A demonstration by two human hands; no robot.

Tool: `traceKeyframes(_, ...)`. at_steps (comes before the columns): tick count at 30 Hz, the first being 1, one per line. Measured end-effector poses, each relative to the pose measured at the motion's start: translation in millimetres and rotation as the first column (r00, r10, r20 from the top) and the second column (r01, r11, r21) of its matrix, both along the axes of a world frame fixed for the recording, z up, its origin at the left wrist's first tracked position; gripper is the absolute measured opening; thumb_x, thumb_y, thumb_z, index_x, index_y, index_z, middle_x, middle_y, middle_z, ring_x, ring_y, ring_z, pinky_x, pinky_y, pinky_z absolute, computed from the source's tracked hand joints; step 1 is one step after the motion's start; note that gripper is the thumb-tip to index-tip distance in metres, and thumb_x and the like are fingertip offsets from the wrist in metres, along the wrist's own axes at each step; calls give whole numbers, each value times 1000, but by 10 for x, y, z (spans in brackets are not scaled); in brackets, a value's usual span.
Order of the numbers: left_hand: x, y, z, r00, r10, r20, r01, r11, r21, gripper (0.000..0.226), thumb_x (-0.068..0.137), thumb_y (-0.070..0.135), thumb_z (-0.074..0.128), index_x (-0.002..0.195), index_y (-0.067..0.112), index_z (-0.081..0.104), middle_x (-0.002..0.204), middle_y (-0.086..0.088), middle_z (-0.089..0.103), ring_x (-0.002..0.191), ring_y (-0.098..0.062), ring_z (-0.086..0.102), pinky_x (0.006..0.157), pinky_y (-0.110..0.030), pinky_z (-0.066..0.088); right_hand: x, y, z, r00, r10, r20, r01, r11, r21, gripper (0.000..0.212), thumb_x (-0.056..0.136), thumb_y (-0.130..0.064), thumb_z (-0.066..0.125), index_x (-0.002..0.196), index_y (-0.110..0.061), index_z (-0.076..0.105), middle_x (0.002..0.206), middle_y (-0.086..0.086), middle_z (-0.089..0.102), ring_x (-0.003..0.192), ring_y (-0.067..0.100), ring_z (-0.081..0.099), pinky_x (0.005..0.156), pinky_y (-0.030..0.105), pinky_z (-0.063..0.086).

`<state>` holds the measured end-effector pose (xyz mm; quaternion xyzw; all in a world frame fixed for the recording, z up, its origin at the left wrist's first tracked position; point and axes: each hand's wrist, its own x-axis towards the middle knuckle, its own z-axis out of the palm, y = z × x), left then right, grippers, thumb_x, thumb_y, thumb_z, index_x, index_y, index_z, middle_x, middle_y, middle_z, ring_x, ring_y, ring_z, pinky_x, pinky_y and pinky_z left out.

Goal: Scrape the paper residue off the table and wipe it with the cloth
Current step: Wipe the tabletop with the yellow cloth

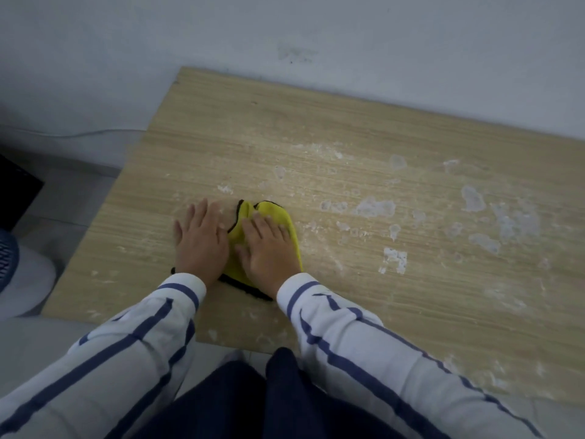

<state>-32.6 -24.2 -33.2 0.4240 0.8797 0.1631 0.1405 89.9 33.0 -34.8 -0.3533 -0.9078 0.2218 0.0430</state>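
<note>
A yellow cloth (274, 215) with a dark edge lies bunched on the light wooden table (285, 128), left of centre. My right hand (267, 248) presses flat on top of the cloth, fingers spread and pointing away from me. My left hand (199, 239) lies flat beside it, palm down, mostly on the bare wood with its inner edge over the cloth's left side. White paper residue (375, 208) is stuck in patches across the middle and right of the tabletop, with larger patches (473, 199) further right. No scraper is in view.
A white wall (316, 33) runs right behind the table's far edge. Left of the table are the pale floor, a thin cable (95, 133) along the wall, a black object (17, 191) and a white rounded object (25, 280). My dark trousers are at the table's near edge.
</note>
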Motion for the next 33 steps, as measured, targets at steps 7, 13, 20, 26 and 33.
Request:
traceKeyframes(7,21,36,-88,999,-33,-7,32,995,-92,52,98,38,24,147,20,24,158,-2,13,146,-24,2,117,-48,-2,373,285,-145,994,-101,48,96,991,89,39,100,-29,33,136,-18,42,155,8,23,144,32,14,117,45,8)
traceKeyframes(13,120,180,-149,998,-53,-39,47,990,-134,57,97,41,25,148,18,17,159,-4,7,146,-26,-2,116,-50,-3,501,521,-110,966,-252,50,249,966,69,50,95,-45,37,134,-13,43,156,9,19,145,29,12,117,44,7)
traceKeyframes(20,141,220,-189,997,-49,-61,41,990,-133,60,97,43,23,150,19,11,159,-3,4,146,-25,-4,116,-50,-5,667,448,-75,973,-132,-189,134,991,1,47,87,-15,50,129,6,47,133,27,49,126,42,44,110,49,30)
traceKeyframes(26,157,276,-206,995,-61,-76,50,989,-138,60,97,41,22,150,18,9,159,-3,2,146,-25,-5,116,-50,-6,999,851,-56,809,-570,-144,576,818,-6,48,93,-16,50,137,0,37,136,22,46,128,35,40,105,40,34)
traceKeyframes(33,156,290,-200,995,-69,-77,58,989,-133,59,97,42,20,150,18,8,159,-3,1,146,-23,-6,117,-48,-7,390,488,-43,932,-214,-292,185,975,-125,44,87,-3,50,131,3,45,137,23,47,129,36,42,110,41,33)
